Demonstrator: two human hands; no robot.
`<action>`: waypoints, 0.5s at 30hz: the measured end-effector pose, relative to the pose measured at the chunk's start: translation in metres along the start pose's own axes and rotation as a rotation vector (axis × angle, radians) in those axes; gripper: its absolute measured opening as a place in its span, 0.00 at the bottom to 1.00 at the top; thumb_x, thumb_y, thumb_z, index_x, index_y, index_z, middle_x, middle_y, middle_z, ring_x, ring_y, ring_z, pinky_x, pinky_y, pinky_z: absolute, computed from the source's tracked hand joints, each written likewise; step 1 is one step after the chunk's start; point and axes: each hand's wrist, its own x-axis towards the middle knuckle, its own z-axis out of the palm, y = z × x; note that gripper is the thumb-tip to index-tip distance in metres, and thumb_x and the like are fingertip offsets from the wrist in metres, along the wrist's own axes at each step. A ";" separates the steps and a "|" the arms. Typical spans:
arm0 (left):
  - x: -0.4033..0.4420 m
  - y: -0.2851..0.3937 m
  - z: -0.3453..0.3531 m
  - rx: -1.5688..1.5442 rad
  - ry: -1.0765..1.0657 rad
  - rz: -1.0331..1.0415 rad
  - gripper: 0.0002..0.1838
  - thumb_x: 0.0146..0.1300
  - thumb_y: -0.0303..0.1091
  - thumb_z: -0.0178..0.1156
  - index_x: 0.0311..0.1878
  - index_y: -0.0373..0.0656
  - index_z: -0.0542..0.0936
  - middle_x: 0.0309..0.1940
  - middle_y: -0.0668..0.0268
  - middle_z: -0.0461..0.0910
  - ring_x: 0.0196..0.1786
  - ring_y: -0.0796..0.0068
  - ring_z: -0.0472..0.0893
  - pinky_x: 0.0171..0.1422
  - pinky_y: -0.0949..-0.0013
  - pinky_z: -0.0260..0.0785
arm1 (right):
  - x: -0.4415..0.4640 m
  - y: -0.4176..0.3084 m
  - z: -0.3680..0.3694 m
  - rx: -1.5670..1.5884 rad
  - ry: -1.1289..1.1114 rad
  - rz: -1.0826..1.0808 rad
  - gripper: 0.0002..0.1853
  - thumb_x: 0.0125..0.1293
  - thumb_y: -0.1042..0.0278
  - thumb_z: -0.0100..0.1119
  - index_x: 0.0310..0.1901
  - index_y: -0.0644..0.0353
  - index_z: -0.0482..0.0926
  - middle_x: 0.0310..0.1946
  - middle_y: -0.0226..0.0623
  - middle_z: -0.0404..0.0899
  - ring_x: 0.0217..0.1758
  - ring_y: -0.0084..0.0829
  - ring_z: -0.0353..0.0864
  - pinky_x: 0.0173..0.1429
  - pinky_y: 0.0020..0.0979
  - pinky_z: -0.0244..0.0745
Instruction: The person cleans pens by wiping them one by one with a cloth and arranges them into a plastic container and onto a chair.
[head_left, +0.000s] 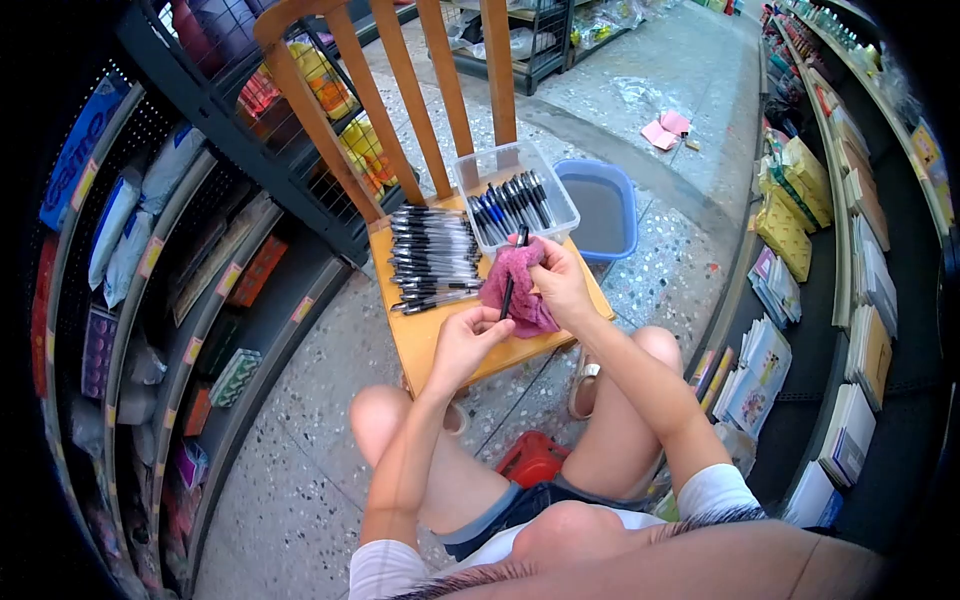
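Note:
A dark pen (508,296) stands nearly upright between my hands, over the chair seat. My left hand (473,338) pinches its lower end between thumb and fingers. With my right hand (558,280) I grip a pink cloth (520,278) that lies against the pen. Left of the cloth, a stack of many black and clear pens (432,250) lies on the wooden chair seat (420,345). Behind the cloth, a clear plastic box (556,212) holds more pens, some of them blue.
A blue basin (628,215) of greyish water stands behind the chair's right side. The slatted chair back (415,90) rises beyond the pens. Stocked shelves line the left (230,270) and right (835,250). A red object (533,460) is on the floor between my legs.

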 end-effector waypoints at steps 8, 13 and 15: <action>-0.002 -0.005 0.009 -0.134 0.004 0.053 0.11 0.64 0.34 0.56 0.39 0.34 0.79 0.29 0.67 0.80 0.32 0.81 0.78 0.42 0.76 0.70 | 0.000 0.024 -0.007 0.005 -0.056 0.070 0.16 0.60 0.82 0.46 0.50 0.64 0.73 0.39 0.36 0.79 0.37 0.22 0.79 0.43 0.25 0.76; -0.001 -0.007 0.004 -0.155 0.000 0.091 0.12 0.65 0.35 0.55 0.39 0.35 0.79 0.28 0.68 0.80 0.33 0.81 0.78 0.42 0.76 0.70 | -0.007 0.017 0.003 0.014 -0.093 0.141 0.12 0.62 0.77 0.52 0.47 0.67 0.75 0.37 0.31 0.78 0.37 0.18 0.75 0.41 0.22 0.73; -0.002 -0.008 0.002 -0.153 0.010 0.093 0.12 0.65 0.35 0.55 0.39 0.35 0.79 0.28 0.68 0.80 0.33 0.81 0.78 0.42 0.76 0.70 | -0.007 0.020 0.002 0.006 -0.130 0.145 0.13 0.61 0.79 0.51 0.47 0.67 0.74 0.37 0.32 0.78 0.37 0.19 0.76 0.41 0.22 0.73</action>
